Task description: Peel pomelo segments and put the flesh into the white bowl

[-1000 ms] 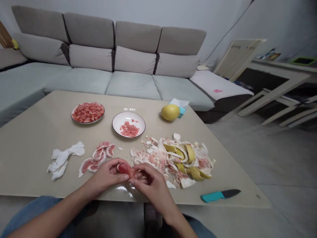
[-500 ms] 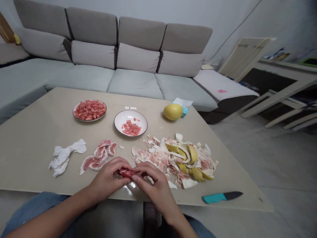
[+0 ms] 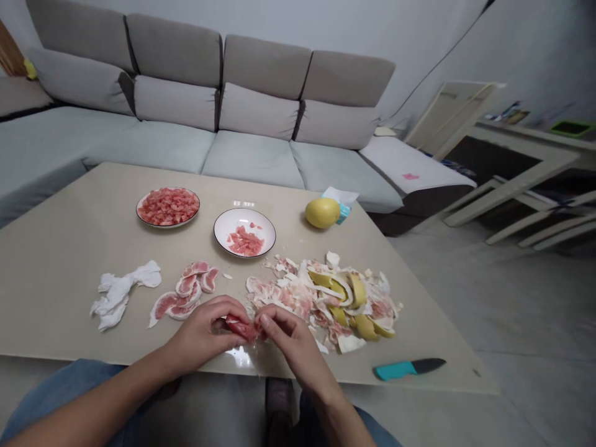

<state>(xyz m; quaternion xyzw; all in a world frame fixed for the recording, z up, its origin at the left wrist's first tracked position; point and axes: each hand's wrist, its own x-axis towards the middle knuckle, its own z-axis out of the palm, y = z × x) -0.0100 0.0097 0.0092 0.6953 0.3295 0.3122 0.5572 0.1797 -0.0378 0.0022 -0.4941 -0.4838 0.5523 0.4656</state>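
Between the thumb and fingers of my left hand (image 3: 212, 332) is a red pomelo segment (image 3: 243, 329), held over the table's near edge. The fingertips of my right hand (image 3: 286, 335) are pinched together at the segment's right end; a small bit there is too small to make out. Unpeeled pomelo segments (image 3: 186, 290) with pale skin lie just beyond my left hand. To the right of my right hand spreads a heap of pomelo peel and membranes (image 3: 321, 298). A white plate (image 3: 223, 222) with some red pulp pieces (image 3: 245, 242) stands farther back.
At the back left, another plate (image 3: 168, 226) is heaped with red pulp (image 3: 168, 206). A whole yellow pomelo (image 3: 322, 213) sits by a tissue pack (image 3: 342, 202). A knife (image 3: 410, 368) with a teal handle lies near the right edge. Crumpled white tissue (image 3: 121, 293) lies left. Behind stands a sofa (image 3: 251, 155).
My right fingertips have drawn slightly right, away from the segment's middle, and more of its red flesh shows. My left hand keeps its hold. The view has shifted a little.
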